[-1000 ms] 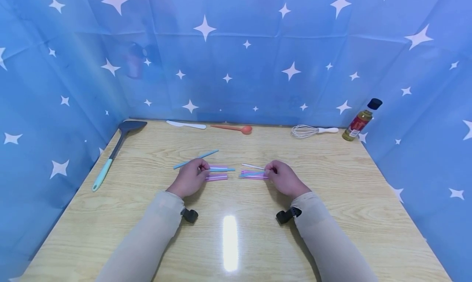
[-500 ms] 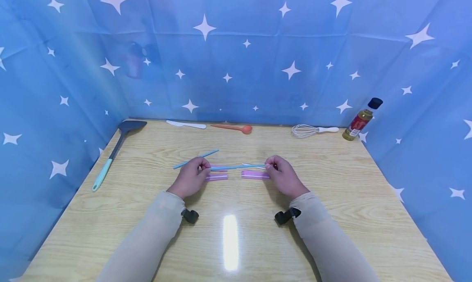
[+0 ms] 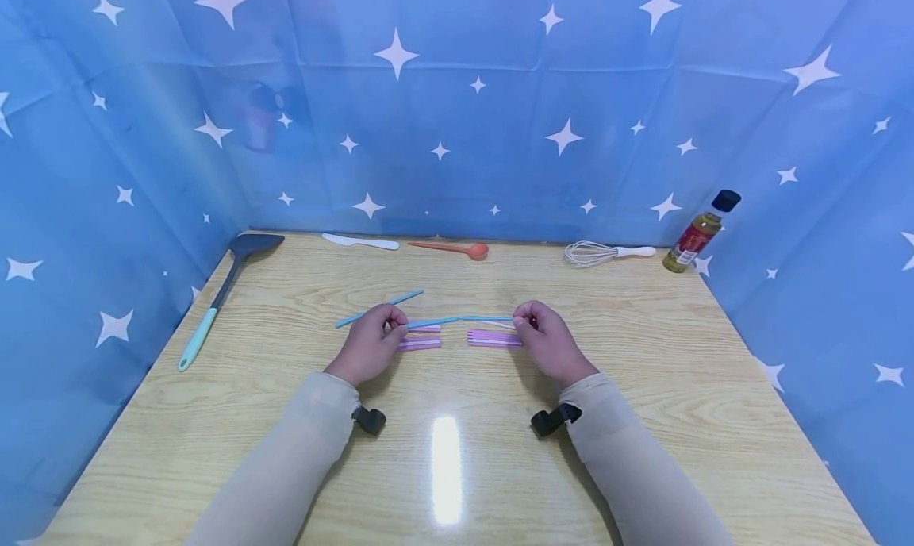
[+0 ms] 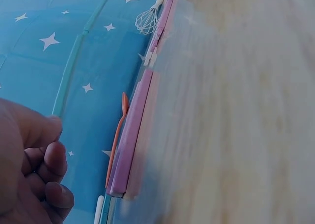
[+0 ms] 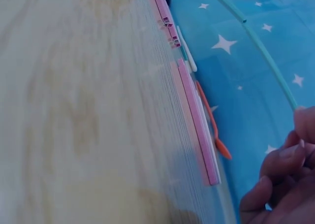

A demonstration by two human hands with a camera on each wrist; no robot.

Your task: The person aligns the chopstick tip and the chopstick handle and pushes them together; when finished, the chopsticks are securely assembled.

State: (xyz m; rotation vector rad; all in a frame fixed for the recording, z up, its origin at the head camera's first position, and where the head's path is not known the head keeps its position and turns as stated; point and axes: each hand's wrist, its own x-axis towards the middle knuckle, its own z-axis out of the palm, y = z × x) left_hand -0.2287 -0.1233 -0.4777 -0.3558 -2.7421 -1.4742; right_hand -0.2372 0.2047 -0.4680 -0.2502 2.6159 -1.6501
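Observation:
My left hand (image 3: 367, 341) pinches a thin blue plastic stick (image 3: 434, 322) between thumb and fingertips. Opposite it, my right hand (image 3: 550, 341) pinches another blue stick (image 3: 485, 318) the same way. Their inner ends meet midway between the hands, at a slight angle; the wrist views show both sticks raised above the table. Whether one end sits inside the other I cannot tell. Below the hands lie a left bunch of purple and white sticks (image 3: 421, 344) and a right bunch of purple sticks (image 3: 494, 338). A third blue stick (image 3: 405, 297) lies partly behind my left hand.
Along the table's back edge lie a white knife (image 3: 360, 242), an orange-red spoon (image 3: 477, 251) and a whisk (image 3: 591, 253). A dark spatula (image 3: 227, 280) with a mint handle is at the left edge. A capped bottle (image 3: 696, 235) stands at the back right corner.
My right hand has lifted its blue stick off the purple bunch and brought it level with the left one. The two ends now meet. The left hand has barely moved.

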